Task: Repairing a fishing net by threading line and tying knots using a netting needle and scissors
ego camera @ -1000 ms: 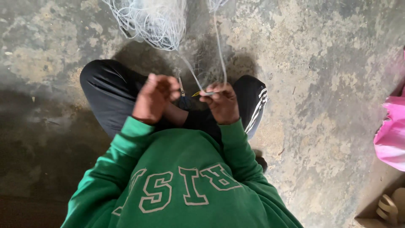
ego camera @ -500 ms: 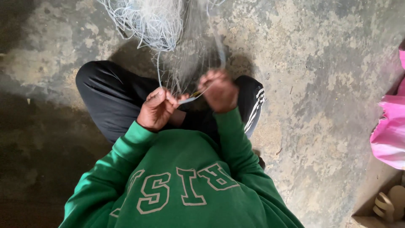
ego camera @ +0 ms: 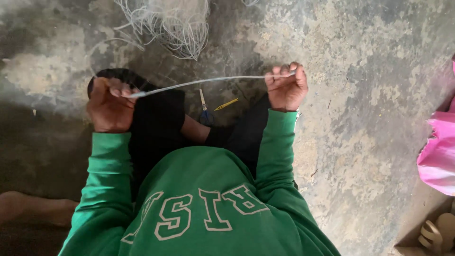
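Observation:
I sit cross-legged on a concrete floor in a green sweatshirt [ego camera: 204, 208] and black trousers. My left hand [ego camera: 110, 105] and my right hand [ego camera: 286, 87] are spread wide apart, each pinching one end of a pale, twisted length of netting [ego camera: 208, 80] stretched taut between them. A loose heap of the same white net [ego camera: 173, 23] lies on the floor beyond my knees. Small scissors with blue handles [ego camera: 204, 110] and a thin yellow netting needle [ego camera: 226, 104] rest in my lap below the stretched strand.
The stained grey concrete floor [ego camera: 360, 123] surrounds me. A pink cloth or bag [ego camera: 438, 151] lies at the right edge, with a pale sandal [ego camera: 433, 234] at the lower right corner. A bare foot [ego camera: 28, 208] shows at the lower left.
My hands were close together over my lap working the strand. They have pulled far apart, left hand to the left and right hand to the right, drawing the netting taut.

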